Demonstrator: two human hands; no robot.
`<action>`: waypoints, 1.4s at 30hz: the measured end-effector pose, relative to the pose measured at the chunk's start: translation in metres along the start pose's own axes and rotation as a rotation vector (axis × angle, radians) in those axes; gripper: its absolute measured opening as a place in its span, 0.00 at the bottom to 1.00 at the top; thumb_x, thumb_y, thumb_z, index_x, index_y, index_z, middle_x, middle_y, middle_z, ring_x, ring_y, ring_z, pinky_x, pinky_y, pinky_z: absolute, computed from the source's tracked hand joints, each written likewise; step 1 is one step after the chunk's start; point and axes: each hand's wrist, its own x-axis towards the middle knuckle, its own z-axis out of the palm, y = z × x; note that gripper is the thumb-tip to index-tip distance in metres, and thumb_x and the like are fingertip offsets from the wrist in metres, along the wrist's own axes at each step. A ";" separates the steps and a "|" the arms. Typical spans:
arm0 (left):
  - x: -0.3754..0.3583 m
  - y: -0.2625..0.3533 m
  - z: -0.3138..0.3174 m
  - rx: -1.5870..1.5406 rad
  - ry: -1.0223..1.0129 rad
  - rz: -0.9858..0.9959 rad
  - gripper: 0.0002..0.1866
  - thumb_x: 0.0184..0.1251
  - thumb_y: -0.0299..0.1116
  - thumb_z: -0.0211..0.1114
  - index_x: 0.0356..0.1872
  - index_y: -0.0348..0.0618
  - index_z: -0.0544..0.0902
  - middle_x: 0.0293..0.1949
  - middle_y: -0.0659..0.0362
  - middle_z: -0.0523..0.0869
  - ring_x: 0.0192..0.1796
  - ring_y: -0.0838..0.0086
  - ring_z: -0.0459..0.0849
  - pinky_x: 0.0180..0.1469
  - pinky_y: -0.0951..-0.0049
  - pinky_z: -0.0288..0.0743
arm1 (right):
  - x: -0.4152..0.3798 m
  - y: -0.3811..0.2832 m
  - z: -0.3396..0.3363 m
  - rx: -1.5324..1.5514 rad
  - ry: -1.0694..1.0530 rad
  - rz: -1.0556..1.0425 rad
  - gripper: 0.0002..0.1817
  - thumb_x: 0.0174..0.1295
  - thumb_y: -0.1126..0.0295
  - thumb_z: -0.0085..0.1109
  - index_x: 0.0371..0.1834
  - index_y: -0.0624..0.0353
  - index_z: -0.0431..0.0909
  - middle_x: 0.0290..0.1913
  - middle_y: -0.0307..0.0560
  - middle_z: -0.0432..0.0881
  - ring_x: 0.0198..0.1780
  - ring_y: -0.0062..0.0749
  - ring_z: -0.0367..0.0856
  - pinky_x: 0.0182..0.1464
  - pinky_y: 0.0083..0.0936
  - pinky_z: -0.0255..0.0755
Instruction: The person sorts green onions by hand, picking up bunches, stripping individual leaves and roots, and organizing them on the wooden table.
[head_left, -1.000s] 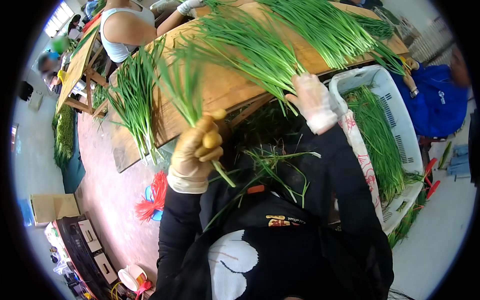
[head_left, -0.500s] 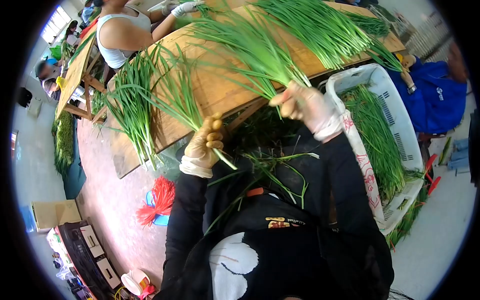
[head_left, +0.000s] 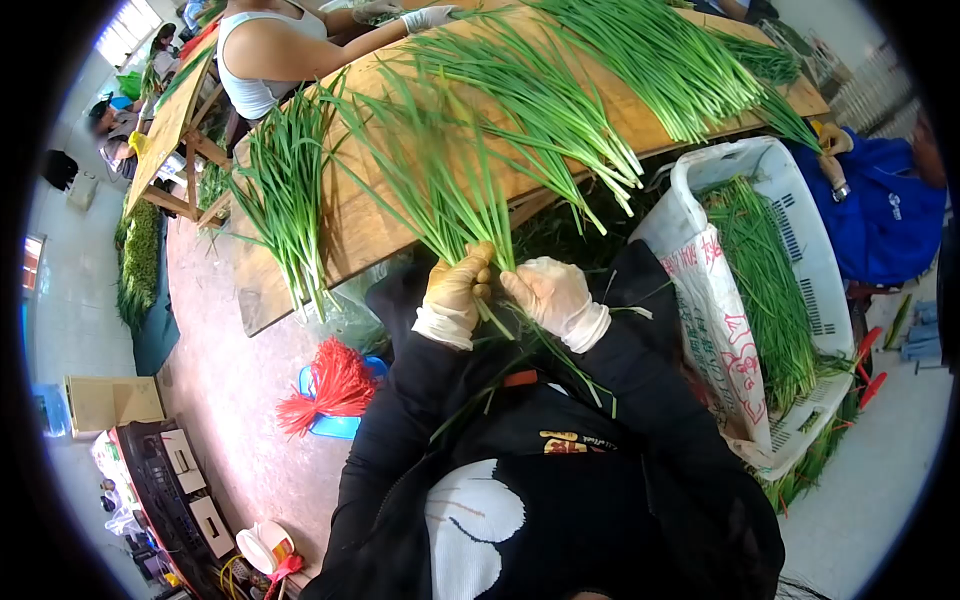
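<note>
Green, long-leaved, the bunch [head_left: 440, 205] is held upright-leaning over the near edge of the table [head_left: 350, 225], between the wearer's two hands; its leaves fan out over the wood, a little blurred at the tips. The left hand [head_left: 458, 292], in a yellowish glove, is closed round the lower stalks, with pale ends poking out below the fingers; the right hand [head_left: 555, 300], in a paler glove, is nearly shut just beside it, fingertips closed on the stalks at the bunch's right side. Loose stalks [head_left: 570, 368] lie across the dark clothing below.

On the table, one pile [head_left: 280, 195] lies to the left, its pale ends past the near edge; a middle pile [head_left: 570, 125] lies to the right of the bunch, and a larger pile [head_left: 660, 75] farther right. Right of the wearer stands a white crate [head_left: 822, 270] with greens [head_left: 765, 285] inside, a printed sack [head_left: 712, 325] draped over its left wall; beyond it, a person in blue [head_left: 885, 210] has a hand on more greens. Left and near, red strips [head_left: 340, 385] lie on something blue [head_left: 338, 427] above the pinkish floor [head_left: 225, 330]; at the far left, a person in a white top [head_left: 265, 60] reaches over the table with gloved hands.
</note>
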 end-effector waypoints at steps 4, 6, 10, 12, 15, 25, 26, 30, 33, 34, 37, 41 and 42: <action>0.006 0.011 0.002 0.016 0.106 0.083 0.07 0.56 0.27 0.61 0.35 0.41 0.73 0.28 0.64 0.76 0.19 0.85 0.68 0.16 0.90 0.60 | -0.019 0.003 -0.002 -0.217 0.178 -0.085 0.15 0.54 0.67 0.54 0.12 0.56 0.67 0.14 0.42 0.67 0.17 0.34 0.69 0.19 0.27 0.64; 0.008 0.014 -0.002 0.095 0.085 0.122 0.09 0.57 0.28 0.61 0.38 0.39 0.73 0.33 0.60 0.79 0.19 0.85 0.68 0.16 0.90 0.60 | -0.042 0.007 -0.005 -0.206 0.086 -0.033 0.15 0.54 0.67 0.54 0.12 0.55 0.66 0.13 0.42 0.66 0.17 0.34 0.69 0.18 0.28 0.63; 0.014 0.036 -0.014 0.012 0.045 0.188 0.08 0.56 0.31 0.62 0.33 0.38 0.76 0.21 0.65 0.73 0.19 0.85 0.68 0.16 0.90 0.61 | -0.109 0.028 -0.011 -0.249 -0.495 0.173 0.18 0.58 0.56 0.46 0.19 0.56 0.74 0.17 0.44 0.73 0.23 0.38 0.75 0.25 0.31 0.68; 0.014 0.045 -0.020 0.036 -0.025 0.176 0.07 0.59 0.29 0.59 0.35 0.37 0.75 0.26 0.60 0.76 0.23 0.79 0.73 0.22 0.84 0.68 | -0.085 0.017 -0.047 -0.293 -1.082 0.385 0.21 0.56 0.50 0.45 0.22 0.55 0.77 0.21 0.45 0.76 0.28 0.40 0.76 0.31 0.32 0.69; 0.014 0.039 -0.011 -0.038 -0.066 0.084 0.09 0.61 0.29 0.54 0.39 0.35 0.74 0.36 0.53 0.78 0.32 0.72 0.77 0.33 0.75 0.74 | -0.053 0.029 -0.070 -0.340 -0.377 0.371 0.24 0.52 0.44 0.48 0.19 0.55 0.73 0.23 0.47 0.76 0.28 0.40 0.76 0.32 0.33 0.69; 0.012 0.029 -0.012 -0.121 -0.278 -0.057 0.21 0.59 0.36 0.59 0.51 0.36 0.68 0.27 0.64 0.74 0.18 0.86 0.64 0.20 0.87 0.61 | 0.036 0.047 -0.086 0.549 -0.340 0.662 0.08 0.56 0.66 0.55 0.32 0.60 0.77 0.25 0.40 0.80 0.27 0.20 0.76 0.28 0.16 0.66; 0.012 0.029 -0.013 -0.113 -0.272 -0.087 0.21 0.58 0.38 0.60 0.50 0.38 0.69 0.26 0.66 0.74 0.18 0.87 0.62 0.19 0.88 0.60 | 0.033 0.036 -0.086 0.725 -0.333 0.639 0.08 0.56 0.68 0.55 0.33 0.62 0.77 0.26 0.40 0.80 0.27 0.13 0.74 0.28 0.09 0.63; 0.015 0.021 0.003 -0.044 -0.161 -0.067 0.18 0.57 0.39 0.62 0.45 0.42 0.72 0.28 0.67 0.75 0.21 0.88 0.66 0.18 0.90 0.61 | 0.020 0.008 -0.057 0.865 -0.346 0.631 0.07 0.54 0.70 0.59 0.30 0.61 0.74 0.25 0.40 0.79 0.27 0.15 0.75 0.26 0.10 0.65; 0.019 0.017 0.001 0.023 -0.154 -0.010 0.13 0.54 0.33 0.64 0.38 0.41 0.72 0.26 0.66 0.75 0.20 0.87 0.68 0.16 0.91 0.59 | 0.012 -0.001 -0.049 0.886 -0.366 0.693 0.10 0.51 0.69 0.61 0.25 0.62 0.72 0.22 0.39 0.77 0.26 0.17 0.75 0.31 0.14 0.67; 0.020 0.017 0.000 0.021 -0.150 -0.008 0.13 0.54 0.33 0.64 0.38 0.41 0.72 0.26 0.66 0.75 0.20 0.87 0.68 0.16 0.91 0.59 | 0.011 0.000 -0.047 0.888 -0.371 0.692 0.10 0.51 0.69 0.61 0.25 0.62 0.72 0.22 0.39 0.77 0.26 0.17 0.75 0.31 0.14 0.67; 0.020 0.017 0.001 0.010 -0.060 -0.041 0.07 0.57 0.28 0.61 0.36 0.43 0.73 0.27 0.64 0.75 0.20 0.86 0.69 0.16 0.90 0.61 | 0.009 0.003 -0.043 0.573 -0.387 0.579 0.15 0.47 0.62 0.65 0.28 0.61 0.72 0.21 0.39 0.76 0.23 0.22 0.74 0.30 0.17 0.67; 0.015 0.016 0.013 0.091 0.030 -0.021 0.06 0.56 0.26 0.61 0.34 0.40 0.74 0.22 0.65 0.74 0.17 0.86 0.69 0.15 0.91 0.61 | 0.011 -0.001 -0.028 -0.033 -0.084 0.143 0.17 0.44 0.56 0.64 0.27 0.56 0.71 0.19 0.38 0.72 0.21 0.27 0.73 0.24 0.19 0.67; 0.013 0.017 0.016 0.077 0.018 -0.045 0.06 0.56 0.26 0.61 0.34 0.39 0.74 0.22 0.65 0.74 0.17 0.86 0.69 0.15 0.91 0.61 | 0.012 0.000 -0.026 -0.252 -0.108 0.027 0.16 0.46 0.57 0.62 0.25 0.56 0.70 0.19 0.39 0.71 0.21 0.30 0.73 0.22 0.21 0.66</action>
